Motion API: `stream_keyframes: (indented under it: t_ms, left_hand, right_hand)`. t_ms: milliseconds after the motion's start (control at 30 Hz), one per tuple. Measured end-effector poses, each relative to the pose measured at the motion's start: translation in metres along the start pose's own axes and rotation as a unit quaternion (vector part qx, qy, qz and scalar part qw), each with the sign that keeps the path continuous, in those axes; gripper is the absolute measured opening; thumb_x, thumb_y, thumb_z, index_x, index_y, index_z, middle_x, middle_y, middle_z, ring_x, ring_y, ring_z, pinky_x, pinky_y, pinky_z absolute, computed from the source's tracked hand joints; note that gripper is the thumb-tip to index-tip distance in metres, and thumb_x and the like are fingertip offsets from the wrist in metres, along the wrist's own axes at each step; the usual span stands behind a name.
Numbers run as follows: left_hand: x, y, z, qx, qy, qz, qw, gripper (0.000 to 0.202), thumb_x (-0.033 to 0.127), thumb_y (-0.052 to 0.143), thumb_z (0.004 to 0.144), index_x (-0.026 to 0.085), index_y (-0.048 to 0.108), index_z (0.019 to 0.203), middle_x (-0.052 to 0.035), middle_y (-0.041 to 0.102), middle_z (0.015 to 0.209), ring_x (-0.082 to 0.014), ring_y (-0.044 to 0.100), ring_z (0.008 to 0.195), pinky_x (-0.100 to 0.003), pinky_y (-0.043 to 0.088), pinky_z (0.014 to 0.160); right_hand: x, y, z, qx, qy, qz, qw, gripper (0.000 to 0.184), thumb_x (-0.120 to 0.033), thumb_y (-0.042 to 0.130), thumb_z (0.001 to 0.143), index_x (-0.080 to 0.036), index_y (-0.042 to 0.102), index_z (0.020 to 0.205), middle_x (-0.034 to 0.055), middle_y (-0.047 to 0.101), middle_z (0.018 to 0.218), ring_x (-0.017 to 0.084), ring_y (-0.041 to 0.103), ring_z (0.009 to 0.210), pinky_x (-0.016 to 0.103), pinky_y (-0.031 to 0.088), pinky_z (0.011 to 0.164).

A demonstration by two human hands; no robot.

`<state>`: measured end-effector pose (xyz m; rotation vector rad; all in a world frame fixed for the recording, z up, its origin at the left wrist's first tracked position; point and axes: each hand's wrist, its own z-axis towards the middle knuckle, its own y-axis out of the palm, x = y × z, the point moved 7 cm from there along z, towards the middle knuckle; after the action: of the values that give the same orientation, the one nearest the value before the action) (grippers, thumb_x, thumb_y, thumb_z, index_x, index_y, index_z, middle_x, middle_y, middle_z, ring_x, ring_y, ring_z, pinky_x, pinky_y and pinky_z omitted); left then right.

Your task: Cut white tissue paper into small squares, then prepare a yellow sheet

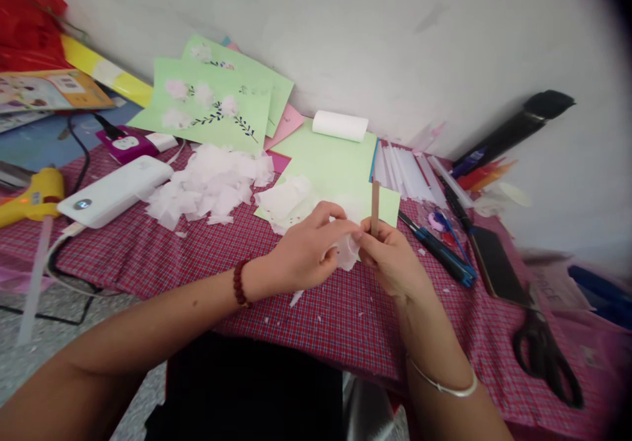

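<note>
My left hand, with a dark red bead bracelet at the wrist, is closed on a small piece of white tissue paper. Its fingertips meet those of my right hand above the front of the table. Gripped in my right hand, a flat brown wooden stick points upward. Just behind the hands lie white tissue pieces on a light green sheet. A larger heap of white tissue squares is spread to the left.
Green cards with tissue flowers lean at the back. On the left are a white power bank, a purple socket and a yellow glue gun. To the right lie a blue-black cutter, glue sticks and black scissors.
</note>
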<state>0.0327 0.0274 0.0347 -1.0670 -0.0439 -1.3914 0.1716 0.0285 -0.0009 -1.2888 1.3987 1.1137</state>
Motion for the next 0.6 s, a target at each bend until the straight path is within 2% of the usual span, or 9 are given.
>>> stream_keyframes:
  t_ms: [100,233,333,400,500,567,600]
  left_hand:
    - [0.005,0.004,-0.003,-0.014,0.038,0.077,0.996,0.03,0.006,0.054,0.08,0.02,0.059,0.106,-0.0097,0.049,0.12,-0.0132,0.052,0.085,-0.025,0.048,0.07]
    - [0.008,0.006,-0.004,-0.007,0.067,0.092,0.993,0.004,0.014,0.057,0.086,0.017,0.059,0.087,-0.0091,0.052,0.117,-0.0133,0.054,0.089,-0.025,0.048,0.075]
    - [0.012,0.006,-0.004,-0.006,0.09,0.066,0.994,0.01,0.013,0.052,0.089,0.017,0.058,0.082,-0.0077,0.056,0.112,-0.0129,0.054,0.089,-0.026,0.048,0.077]
    - [0.012,0.004,-0.001,-0.007,0.079,0.008,0.997,0.012,0.011,0.051,0.088,0.017,0.057,0.079,-0.0061,0.06,0.101,-0.013,0.055,0.088,-0.026,0.048,0.077]
    - [-0.001,0.003,0.005,-0.01,-0.026,-0.13,0.991,0.011,0.008,0.054,0.081,0.016,0.057,0.074,-0.0012,0.06,0.079,-0.0104,0.055,0.072,-0.023,0.046,0.065]
    - [-0.015,0.004,0.007,-0.01,-0.127,-0.222,0.967,0.006,0.011,0.057,0.078,0.016,0.058,0.075,0.0015,0.058,0.069,-0.0083,0.051,0.061,-0.021,0.043,0.057]
    - [-0.02,0.005,0.007,-0.01,-0.168,-0.258,0.951,0.003,0.013,0.058,0.077,0.016,0.058,0.076,0.0022,0.057,0.067,-0.0077,0.05,0.058,-0.021,0.042,0.055]
  right_hand:
    - [0.0,0.001,0.0,-0.012,0.002,0.009,1.0,0.022,-0.03,0.072,0.067,-0.021,0.052,0.068,-0.0115,0.039,0.046,0.004,0.027,0.038,0.022,0.016,0.04]
    - [0.001,0.004,-0.001,-0.025,0.016,0.022,0.999,0.026,-0.034,0.073,0.068,-0.021,0.051,0.07,-0.0121,0.037,0.046,0.004,0.026,0.037,0.022,0.014,0.039]
    - [0.002,0.005,0.001,-0.027,0.024,0.027,0.999,0.028,-0.034,0.075,0.067,-0.022,0.05,0.07,-0.0125,0.036,0.046,0.004,0.025,0.036,0.022,0.013,0.038]
    - [0.002,0.005,0.002,-0.025,0.023,0.025,0.999,0.027,-0.033,0.075,0.068,-0.021,0.051,0.069,-0.0122,0.036,0.046,0.004,0.025,0.037,0.022,0.013,0.038]
    - [-0.004,-0.001,0.001,-0.006,-0.007,0.025,1.0,0.02,-0.031,0.07,0.073,-0.021,0.054,0.074,-0.0101,0.042,0.049,0.005,0.026,0.038,0.023,0.013,0.039]
    - [-0.01,-0.004,-0.003,-0.004,-0.035,0.021,0.999,0.014,-0.029,0.065,0.077,-0.021,0.059,0.087,-0.0093,0.045,0.052,0.006,0.027,0.04,0.024,0.014,0.041]
    - [-0.013,-0.004,-0.005,-0.014,-0.046,0.012,0.999,0.016,-0.027,0.063,0.08,-0.021,0.061,0.095,-0.0092,0.046,0.052,0.007,0.027,0.04,0.024,0.015,0.041]
